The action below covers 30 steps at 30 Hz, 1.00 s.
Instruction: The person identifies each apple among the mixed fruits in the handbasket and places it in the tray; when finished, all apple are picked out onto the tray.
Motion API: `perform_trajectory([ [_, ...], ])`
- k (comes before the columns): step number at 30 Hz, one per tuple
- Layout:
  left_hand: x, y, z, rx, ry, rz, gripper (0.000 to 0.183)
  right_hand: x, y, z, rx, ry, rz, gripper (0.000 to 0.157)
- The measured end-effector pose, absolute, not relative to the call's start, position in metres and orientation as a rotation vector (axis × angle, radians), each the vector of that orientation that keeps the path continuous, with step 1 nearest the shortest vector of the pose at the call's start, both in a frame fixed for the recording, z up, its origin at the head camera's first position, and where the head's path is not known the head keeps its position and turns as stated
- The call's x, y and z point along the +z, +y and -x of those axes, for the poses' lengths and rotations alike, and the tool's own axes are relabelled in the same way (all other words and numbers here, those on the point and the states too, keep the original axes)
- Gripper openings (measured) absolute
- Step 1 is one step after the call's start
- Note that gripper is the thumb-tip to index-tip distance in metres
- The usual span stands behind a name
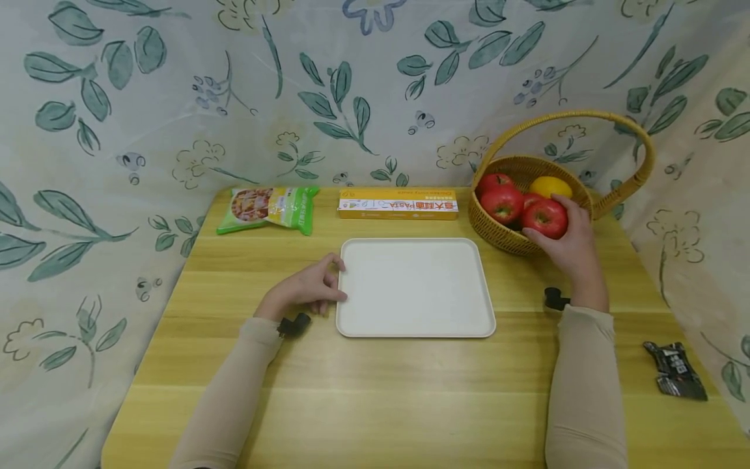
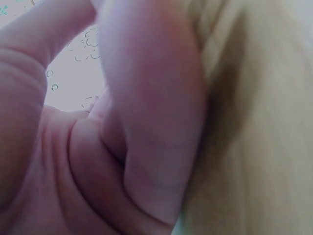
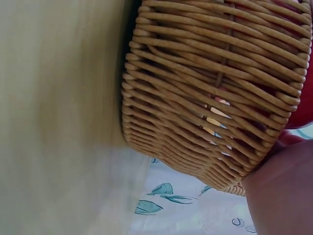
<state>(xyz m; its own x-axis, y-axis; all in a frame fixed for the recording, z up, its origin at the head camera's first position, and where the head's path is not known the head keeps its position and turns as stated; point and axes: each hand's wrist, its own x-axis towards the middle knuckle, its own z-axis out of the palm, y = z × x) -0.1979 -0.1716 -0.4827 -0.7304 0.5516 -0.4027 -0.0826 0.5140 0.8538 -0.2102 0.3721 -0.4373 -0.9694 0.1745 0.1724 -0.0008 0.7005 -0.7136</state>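
Observation:
My right hand [image 1: 571, 241] reaches into the wicker basket [image 1: 498, 229] and grips a red apple [image 1: 546, 219], thumb on the near side and fingers on the far right. More red apples [image 1: 502, 204] and a yellow lemon-like fruit [image 1: 551, 187] lie in the basket around it. In the right wrist view the woven basket side [image 3: 205, 88] fills much of the picture, and the hand shows only partly at the lower right. At the left edge of the white tray [image 1: 416, 286], my left hand [image 1: 310, 283] holds the rim with thumb and forefinger; its other fingers curl below.
A green food packet [image 1: 266, 210] and a yellow pasta box [image 1: 398, 204] lie along the back of the wooden table [image 1: 410, 404]. Near the right edge is a small black wrapper [image 1: 675, 371]. The basket's tall handle [image 1: 574, 115] arches above the fruit. Patterned cloth hangs behind.

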Motion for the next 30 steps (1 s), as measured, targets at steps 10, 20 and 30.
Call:
perform_trajectory([
  [10,-0.487,-0.173,0.200,1.243,2.071,-0.389,0.061,-0.415,0.364,0.201,1.223,-2.525,0.257,0.084],
  [20,-0.488,-0.173,0.200,1.257,2.056,-0.370,0.060,-0.376,0.321,0.184,1.237,-2.543,0.192,0.082],
  [30,-0.486,-0.172,0.199,1.253,2.069,-0.370,0.061,-0.391,0.262,0.197,1.369,-2.685,-0.136,0.080],
])
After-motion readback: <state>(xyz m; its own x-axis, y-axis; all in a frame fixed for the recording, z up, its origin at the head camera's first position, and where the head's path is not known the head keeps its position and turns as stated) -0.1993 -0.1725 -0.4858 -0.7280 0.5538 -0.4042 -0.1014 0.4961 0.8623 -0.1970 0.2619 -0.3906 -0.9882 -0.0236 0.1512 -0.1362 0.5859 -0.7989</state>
